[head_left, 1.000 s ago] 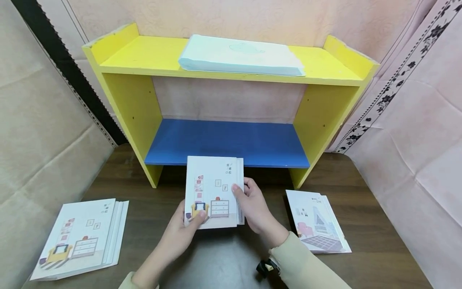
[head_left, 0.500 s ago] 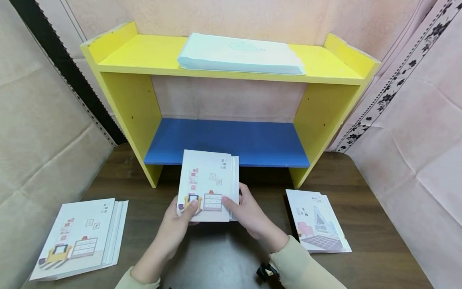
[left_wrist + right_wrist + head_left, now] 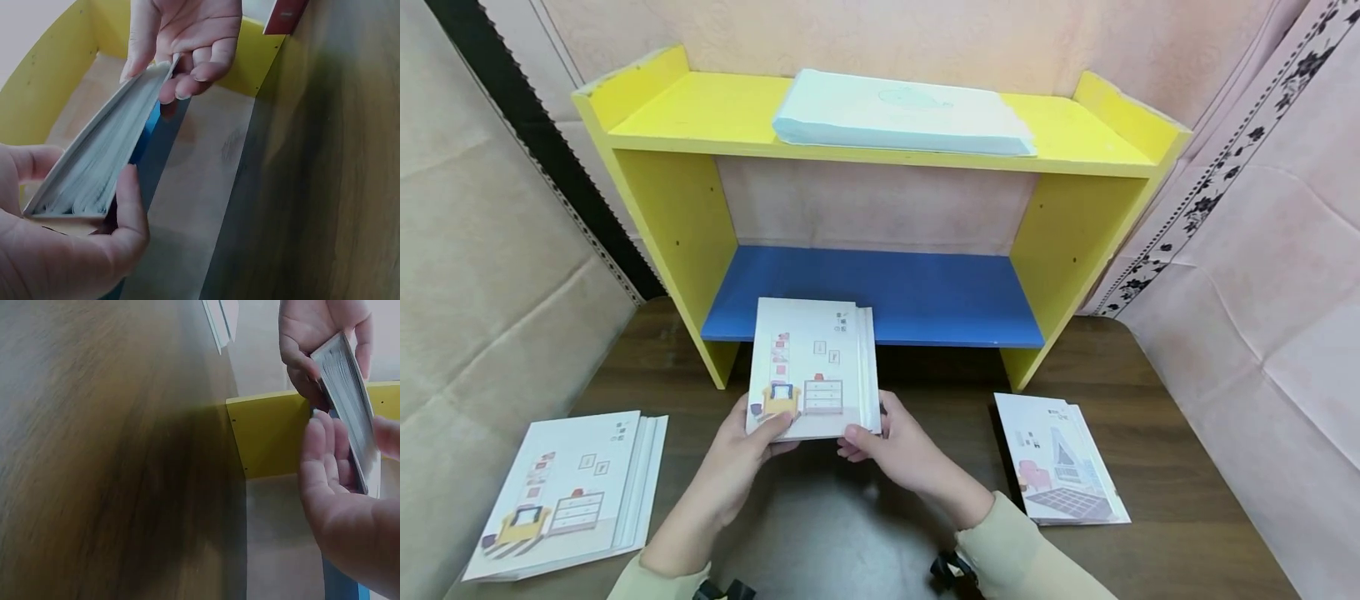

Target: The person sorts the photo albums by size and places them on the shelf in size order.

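A white illustrated book (image 3: pixel 808 358) is held up in front of the blue shelf. My left hand (image 3: pixel 730 454) grips its lower left corner, thumb on the front cover and fingers behind. At the lower right corner is my right hand (image 3: pixel 906 450), thumb at the front edge. In the right wrist view, that hand's fingers (image 3: pixel 325 450) lie along the back cover. The left wrist view shows the book's page edges (image 3: pixel 106 150) between its covers. A similar book (image 3: pixel 561 500) lies at the left on the table, and another white book (image 3: pixel 1060 458) lies at the right.
A yellow bookshelf (image 3: pixel 1075 242) stands at the back, with a blue lower shelf (image 3: pixel 880 287). On its top rests a pale blue, flat package (image 3: pixel 902 117). The brown wooden table (image 3: pixel 1187 467) is bordered by cloth hangings on both sides.
Both hands have moved the book left and slightly up. The right hand has slid down its right edge to the lower corner. The side books and shelf stay put.
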The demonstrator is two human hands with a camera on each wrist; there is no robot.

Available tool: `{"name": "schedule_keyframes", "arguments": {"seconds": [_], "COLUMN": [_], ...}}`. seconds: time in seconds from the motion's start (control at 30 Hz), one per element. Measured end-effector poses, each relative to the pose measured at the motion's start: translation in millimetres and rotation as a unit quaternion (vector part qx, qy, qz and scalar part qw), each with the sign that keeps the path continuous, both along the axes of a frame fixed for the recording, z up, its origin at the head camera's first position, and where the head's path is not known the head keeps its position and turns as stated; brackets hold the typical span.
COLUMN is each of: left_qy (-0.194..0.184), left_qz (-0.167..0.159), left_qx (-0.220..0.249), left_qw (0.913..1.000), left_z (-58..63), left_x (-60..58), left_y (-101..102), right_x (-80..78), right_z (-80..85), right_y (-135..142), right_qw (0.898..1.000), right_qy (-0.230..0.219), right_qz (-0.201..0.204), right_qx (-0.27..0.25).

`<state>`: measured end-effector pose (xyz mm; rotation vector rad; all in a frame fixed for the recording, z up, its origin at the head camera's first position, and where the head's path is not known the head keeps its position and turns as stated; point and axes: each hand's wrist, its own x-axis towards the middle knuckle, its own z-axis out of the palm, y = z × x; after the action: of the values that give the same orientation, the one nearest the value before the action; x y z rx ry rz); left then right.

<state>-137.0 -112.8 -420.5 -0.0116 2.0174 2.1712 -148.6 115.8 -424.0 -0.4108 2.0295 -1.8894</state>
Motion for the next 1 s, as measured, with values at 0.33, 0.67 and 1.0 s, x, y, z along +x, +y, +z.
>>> {"name": "schedule_keyframes", "arguments": {"seconds": [0.33,0.67,1.0], "left_qy": [0.068,0.087,0.042], "left_qz": [-0.032,0.019,0.028], "left_qx": [-0.002,0.007,0.065], "left_qw": [0.9971,0.9960,0.9966], "left_z": [3.9,8.2,11.2], "left_x": [0.4,-17.6,-37.8], "left_y": [-22,-41,-54], "right_x": [-6.7,-25.5,-46.4], "right_z": [5.4,25.3,28.5], "right_y": [-14,-40,-73], "right_qw": [0.999,0.997,0.995], "right_qy": [0.001,-0.043,-0.045], "right_qz": [-0.038,-0.025,-0.074], "right_qx": [-0.013,-0.060,-0.047]}}
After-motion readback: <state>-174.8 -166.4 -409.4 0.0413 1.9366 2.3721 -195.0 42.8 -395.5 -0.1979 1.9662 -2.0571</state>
